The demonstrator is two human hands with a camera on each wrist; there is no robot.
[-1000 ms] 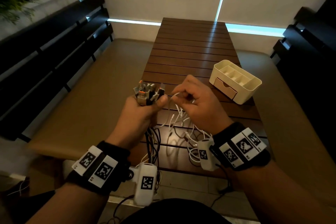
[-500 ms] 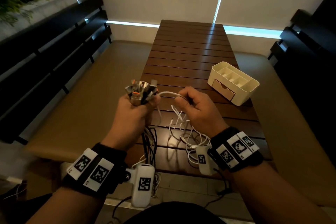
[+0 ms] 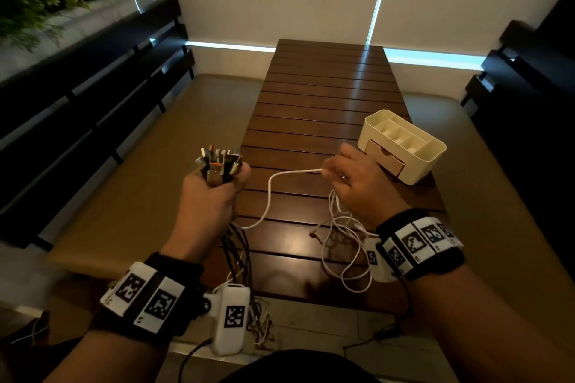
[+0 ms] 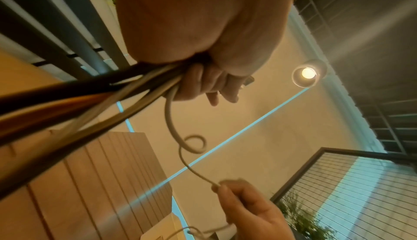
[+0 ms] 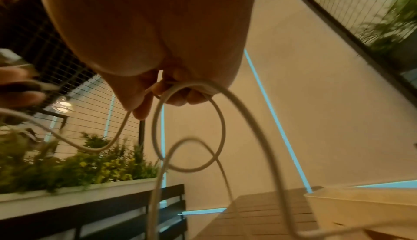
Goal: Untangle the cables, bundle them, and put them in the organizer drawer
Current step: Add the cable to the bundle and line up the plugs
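Both hands are raised over the near end of the slatted wooden table, well apart from each other. At about 9 o'clock from the table's middle, the left hand is closed in a fist around a bundle of cables; the plugs stick up out of the fist, and the black and white cords hang down below it past the table edge. At about 3 o'clock, the right hand pinches one white cable between thumb and fingers. This cable sags in a curve from the left fist to the right hand, and its loose loops fall under the right wrist onto the table. Just beyond the right hand, at 2 o'clock, stands the cream organizer; its small drawer is closed.
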